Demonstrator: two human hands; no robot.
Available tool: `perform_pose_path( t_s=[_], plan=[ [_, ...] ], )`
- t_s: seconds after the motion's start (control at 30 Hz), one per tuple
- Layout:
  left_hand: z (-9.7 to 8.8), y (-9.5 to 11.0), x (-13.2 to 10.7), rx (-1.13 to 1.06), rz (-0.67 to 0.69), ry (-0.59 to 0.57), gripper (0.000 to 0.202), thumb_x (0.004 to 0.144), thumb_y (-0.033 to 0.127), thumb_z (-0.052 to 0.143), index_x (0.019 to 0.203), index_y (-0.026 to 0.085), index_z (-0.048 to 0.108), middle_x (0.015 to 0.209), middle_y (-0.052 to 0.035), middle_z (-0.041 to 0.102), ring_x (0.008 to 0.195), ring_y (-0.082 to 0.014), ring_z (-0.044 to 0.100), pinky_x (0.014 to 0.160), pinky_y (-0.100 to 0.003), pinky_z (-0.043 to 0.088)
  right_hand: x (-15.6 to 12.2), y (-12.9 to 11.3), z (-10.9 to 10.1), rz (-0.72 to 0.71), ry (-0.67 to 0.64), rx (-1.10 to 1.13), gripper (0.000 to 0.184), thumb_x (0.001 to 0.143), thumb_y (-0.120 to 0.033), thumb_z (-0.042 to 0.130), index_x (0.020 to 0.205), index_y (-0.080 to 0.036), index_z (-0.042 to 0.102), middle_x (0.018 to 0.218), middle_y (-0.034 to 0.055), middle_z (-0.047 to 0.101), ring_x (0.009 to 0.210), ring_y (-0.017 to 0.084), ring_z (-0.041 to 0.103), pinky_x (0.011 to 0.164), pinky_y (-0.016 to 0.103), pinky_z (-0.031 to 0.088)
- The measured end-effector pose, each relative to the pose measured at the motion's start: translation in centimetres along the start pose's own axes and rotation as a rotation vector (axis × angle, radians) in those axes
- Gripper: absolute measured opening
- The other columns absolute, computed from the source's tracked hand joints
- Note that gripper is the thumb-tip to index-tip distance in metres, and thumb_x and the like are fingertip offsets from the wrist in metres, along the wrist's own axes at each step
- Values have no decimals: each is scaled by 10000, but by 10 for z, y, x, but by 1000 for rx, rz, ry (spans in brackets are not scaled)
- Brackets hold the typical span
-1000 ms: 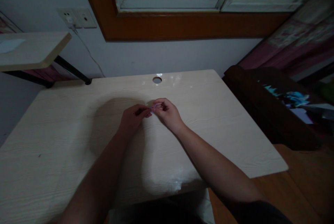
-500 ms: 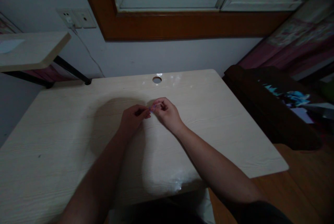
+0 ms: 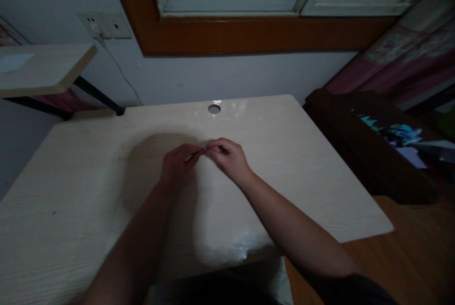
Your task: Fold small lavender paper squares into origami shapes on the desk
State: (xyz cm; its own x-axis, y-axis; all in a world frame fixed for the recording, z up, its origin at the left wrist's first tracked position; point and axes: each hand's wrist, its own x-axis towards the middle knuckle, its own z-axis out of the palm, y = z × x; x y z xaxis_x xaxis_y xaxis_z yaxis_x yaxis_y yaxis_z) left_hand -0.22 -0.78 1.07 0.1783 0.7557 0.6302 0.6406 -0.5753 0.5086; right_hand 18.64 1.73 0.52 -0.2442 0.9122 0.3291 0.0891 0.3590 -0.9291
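While the pale, grained tabletop (image 3: 291,163) gleams, left hand (image 3: 176,165) and right hand (image 3: 231,157) pinch a tiny purplish piece (image 3: 205,148) between fingers (image 3: 217,142).

Left grip (image 3: 177,163) and right grip (image 3: 232,158) pinching some tiny purplish thing (image 3: 204,148) between them — kinda blurry — tabletop (image 3: 284,167) underneath, round hole (image 3: 214,109) beyond.

1. The fingers of the right hand (image 3: 232,157), earlier fanned apart, have been drawn closer together.
2. The left hand (image 3: 175,165) has been drawn slightly leftward, its fingers straightened.
3. The thin purple item (image 3: 205,148), earlier glimpsed across the right fingers, is now mostly hidden there.
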Motion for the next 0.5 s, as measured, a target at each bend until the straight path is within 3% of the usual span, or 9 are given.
perform_pose_path(
  t_s=[0.3, 0.5],
  plan=[
    [-1, 1, 1, -60, 17, 13, 136, 897, 281, 637, 989, 230, 723, 958, -45, 765, 877, -154, 716, 834, -267, 571, 0, -12, -5, -148, 12, -92, 68, 858, -322, 702, 860, -272, 748, 872, 25, 725, 810, 181, 664, 786, 328, 528],
    [0, 6, 3, -133, 38, 56, 104, 880, 230, 652, 959, 228, 720, 958, -38, 761, 881, -155, 717, 825, -281, 576, 1, -13, -7, -144, -2, -85, 52, 856, -291, 703, 860, -275, 752, 868, 18, 725, 816, 182, 665, 788, 320, 513]
  ],
)
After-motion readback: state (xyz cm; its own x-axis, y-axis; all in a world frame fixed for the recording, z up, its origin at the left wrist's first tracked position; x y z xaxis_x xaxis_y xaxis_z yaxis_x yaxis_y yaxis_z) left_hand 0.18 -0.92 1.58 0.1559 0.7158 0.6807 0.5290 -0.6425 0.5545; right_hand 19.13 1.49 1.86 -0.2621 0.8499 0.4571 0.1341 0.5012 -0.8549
